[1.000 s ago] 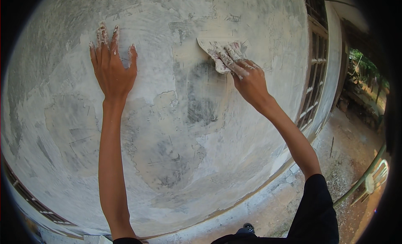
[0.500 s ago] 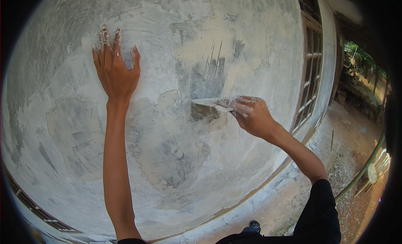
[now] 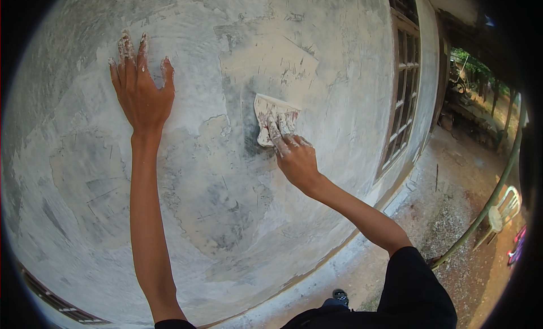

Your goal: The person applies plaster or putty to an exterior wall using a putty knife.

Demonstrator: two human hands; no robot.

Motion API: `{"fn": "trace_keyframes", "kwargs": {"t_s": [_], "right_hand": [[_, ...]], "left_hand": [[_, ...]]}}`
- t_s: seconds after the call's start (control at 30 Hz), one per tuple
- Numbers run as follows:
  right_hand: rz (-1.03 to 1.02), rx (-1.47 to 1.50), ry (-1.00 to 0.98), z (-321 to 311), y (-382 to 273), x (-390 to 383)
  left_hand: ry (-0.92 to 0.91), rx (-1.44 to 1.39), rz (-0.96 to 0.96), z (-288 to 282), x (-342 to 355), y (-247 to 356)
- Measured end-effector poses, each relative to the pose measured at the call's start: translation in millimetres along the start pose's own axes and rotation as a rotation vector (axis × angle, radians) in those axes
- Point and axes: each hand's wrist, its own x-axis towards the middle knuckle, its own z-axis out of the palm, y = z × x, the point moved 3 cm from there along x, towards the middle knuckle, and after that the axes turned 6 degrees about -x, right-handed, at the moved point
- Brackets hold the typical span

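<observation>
My left hand [image 3: 141, 94] lies against the wall at the upper left, fingers spread and tips caked with white paste. Nothing is in it. My right hand [image 3: 294, 154] grips a flat putty knife [image 3: 274, 111], its wide blade smeared with whitish filler and laid against the wall with the broad edge upward. The fingers press on the blade's face, and any handle is hidden by the hand. Around the blade, the grey plastered wall [image 3: 209, 182] shows patches of cream filler [image 3: 266, 60], bare darker spots and scrape marks.
A window with wooden frame and panes [image 3: 403, 91] is set in the wall at right. Below runs a pale ground strip [image 3: 339, 267]. A green pole [image 3: 481, 210] slants at lower right, near a pale chair [image 3: 503, 213]. A vent grille [image 3: 56, 301] sits low left.
My right hand has turned the putty knife from edge-on to flat against the wall, and a fresh cream smear now covers the scraped patch above it. My left hand keeps its place on the wall.
</observation>
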Motion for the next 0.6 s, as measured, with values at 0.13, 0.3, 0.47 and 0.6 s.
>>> {"fn": "trace_keyframes", "kwargs": {"t_s": [0.13, 0.3, 0.47, 0.6], "right_hand": [[-0.106, 0.132, 0.037, -42.8, -4.3, -17.2], [0.336, 0.161, 0.379, -86.5, 81.2, 63.5], [0.499, 0.091, 0.316, -53.6, 84.3, 82.3], [0.343, 0.126, 0.227, -33.0, 6.9, 48.2]], "left_hand": [[-0.005, 0.016, -0.007, -3.7, -4.2, -5.8], [-0.010, -0.023, -0.020, -4.9, -0.4, 2.0], [-0.021, 0.017, -0.036, -7.5, -1.8, -2.7], [-0.032, 0.013, -0.040, -3.6, -1.6, 1.7]]}}
